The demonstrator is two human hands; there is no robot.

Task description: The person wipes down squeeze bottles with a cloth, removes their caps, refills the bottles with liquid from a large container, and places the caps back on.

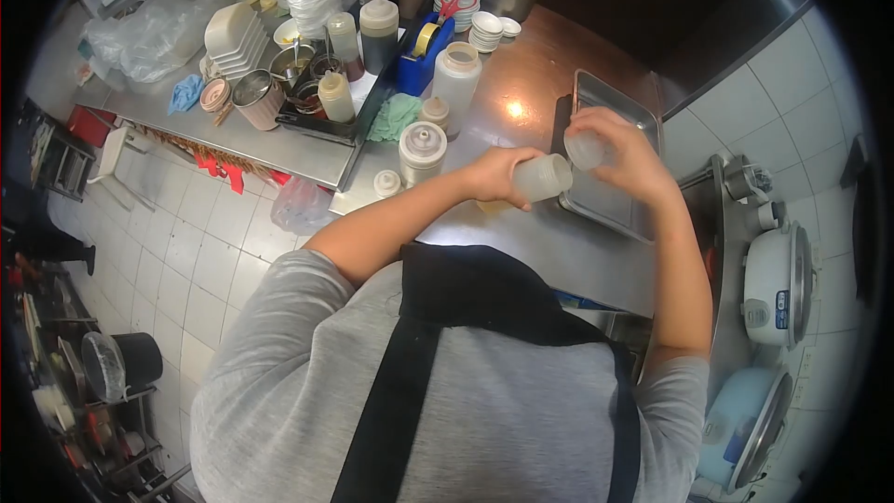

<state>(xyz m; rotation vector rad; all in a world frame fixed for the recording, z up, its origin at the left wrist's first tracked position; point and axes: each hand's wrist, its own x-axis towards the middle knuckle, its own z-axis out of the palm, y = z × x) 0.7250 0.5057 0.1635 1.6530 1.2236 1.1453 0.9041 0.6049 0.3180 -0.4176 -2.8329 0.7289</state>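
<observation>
My left hand [498, 177] is wrapped round a translucent squeeze bottle [542, 178] without a cap, tipped on its side with its mouth to the right. My right hand [622, 154] grips a small translucent cup [585, 149] close to that mouth, over the edge of a metal tray [643, 218]. Whether anything passes between bottle and cup cannot be made out. To the left of my left hand stand a capped squeeze bottle [422, 151] and a small white lid [386, 183]. A taller uncapped bottle [457, 79] is behind them.
A blue tape dispenser [421, 65], a green cloth [394, 117] and stacked white bowls [459, 2] crowd the back of the steel table [503, 247]. Sauce bottles and pots fill the left counter [303, 156]. Two rice cookers [769, 284] stand at the right.
</observation>
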